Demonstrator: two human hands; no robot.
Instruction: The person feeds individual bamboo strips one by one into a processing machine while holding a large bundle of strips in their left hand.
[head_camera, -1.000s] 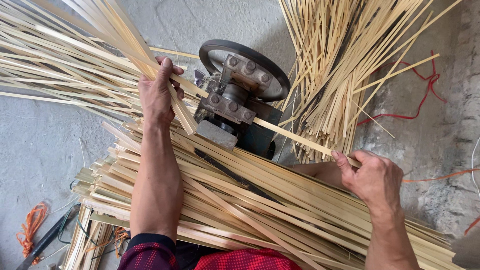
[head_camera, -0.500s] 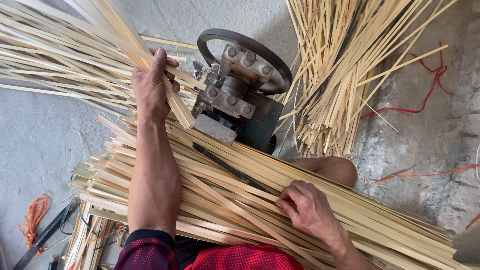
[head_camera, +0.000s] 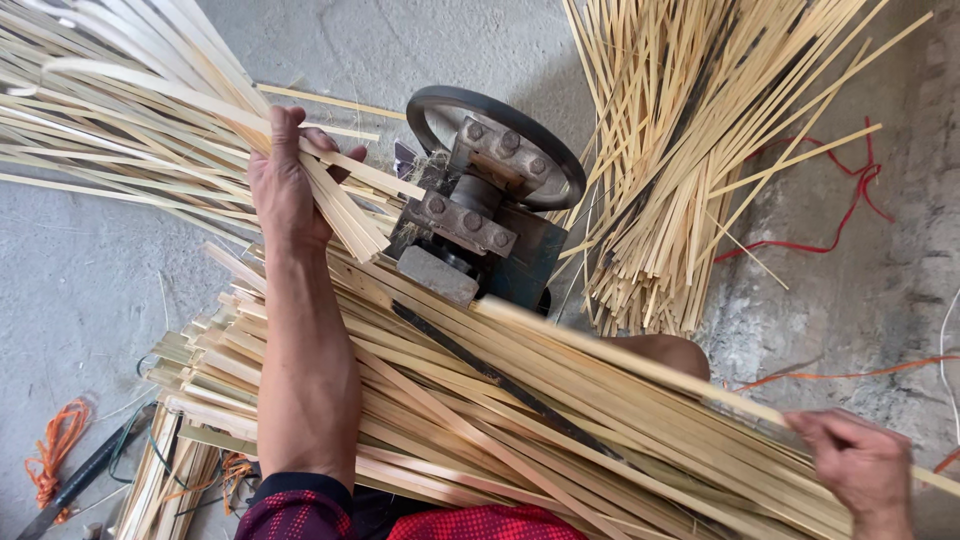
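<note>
Grey concrete floor lies under a small metal splitting machine (head_camera: 480, 215) with a black wheel on top. Left of the machine, the left hand (head_camera: 285, 185) is clenched around a bunch of thin bamboo strips (head_camera: 150, 120). Below and right of the machine, the right hand (head_camera: 860, 465) seems to pinch one long bamboo slat (head_camera: 620, 360), though blur hides the fingers. This slat reaches up to the machine, over a big pile of slats (head_camera: 480, 440)
</note>
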